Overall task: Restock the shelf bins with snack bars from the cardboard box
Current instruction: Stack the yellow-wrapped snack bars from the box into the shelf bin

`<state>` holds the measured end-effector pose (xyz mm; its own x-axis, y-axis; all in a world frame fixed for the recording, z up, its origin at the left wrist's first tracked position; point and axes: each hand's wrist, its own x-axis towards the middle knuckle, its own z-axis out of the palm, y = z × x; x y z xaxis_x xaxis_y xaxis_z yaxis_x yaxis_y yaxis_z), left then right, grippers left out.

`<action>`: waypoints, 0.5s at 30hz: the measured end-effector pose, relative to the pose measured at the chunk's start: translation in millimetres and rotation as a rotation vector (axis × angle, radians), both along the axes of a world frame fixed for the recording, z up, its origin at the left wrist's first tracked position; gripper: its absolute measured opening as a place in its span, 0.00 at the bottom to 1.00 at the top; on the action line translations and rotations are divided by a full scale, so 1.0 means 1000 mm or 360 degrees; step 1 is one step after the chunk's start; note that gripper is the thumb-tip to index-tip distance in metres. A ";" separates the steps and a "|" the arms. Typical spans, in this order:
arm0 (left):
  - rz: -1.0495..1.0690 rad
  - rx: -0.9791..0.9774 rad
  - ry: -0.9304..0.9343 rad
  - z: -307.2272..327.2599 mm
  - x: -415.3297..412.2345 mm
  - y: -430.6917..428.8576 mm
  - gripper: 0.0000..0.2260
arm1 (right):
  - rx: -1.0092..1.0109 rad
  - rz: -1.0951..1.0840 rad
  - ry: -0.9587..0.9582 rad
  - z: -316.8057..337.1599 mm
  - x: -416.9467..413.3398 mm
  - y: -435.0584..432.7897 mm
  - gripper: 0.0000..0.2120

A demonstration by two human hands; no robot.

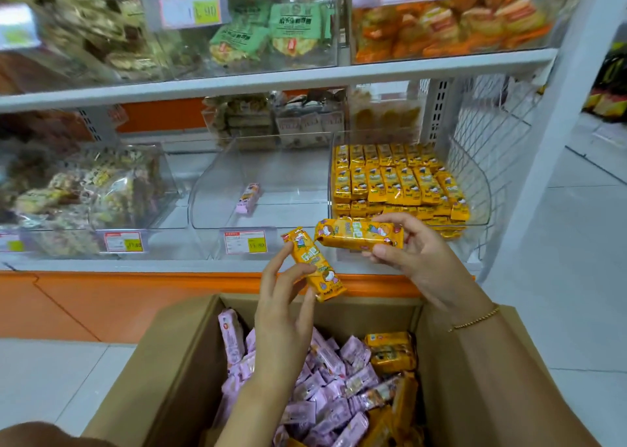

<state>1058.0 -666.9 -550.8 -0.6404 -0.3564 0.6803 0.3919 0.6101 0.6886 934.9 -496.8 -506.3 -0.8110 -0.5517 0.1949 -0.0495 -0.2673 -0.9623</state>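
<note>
My left hand [283,314] pinches a yellow snack bar [314,263], tilted, above the open cardboard box [163,368]. A second yellow bar [359,234] lies level in my right hand [417,256], just in front of the shelf edge. The box holds several pink bars [325,395] and some yellow ones [392,350] on its right side. On the lower shelf, the right clear bin [481,188] is packed with rows of yellow bars [393,178]. The middle clear bin [210,188] holds one pink bar [249,197].
A left bin [101,188] holds mixed wrapped snacks. Price tags [246,242] hang on the bin fronts. The upper shelf [271,80] carries bins of green and orange packets. A white wire rack [488,124] and post stand at right; white floor tiles surround the box.
</note>
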 end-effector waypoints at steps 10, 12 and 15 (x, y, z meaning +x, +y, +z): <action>-0.0366 -0.0234 -0.0070 0.055 -0.100 0.040 0.20 | -0.0066 -0.0953 0.0069 0.013 -0.021 0.051 0.17; -0.0438 -0.0397 -0.0199 0.067 -0.133 0.053 0.19 | 0.0097 -0.1315 0.0277 0.014 -0.026 0.061 0.19; -0.0503 -0.0638 -0.0408 0.082 -0.178 0.073 0.19 | 0.0292 -0.1695 0.0529 0.013 -0.025 0.063 0.17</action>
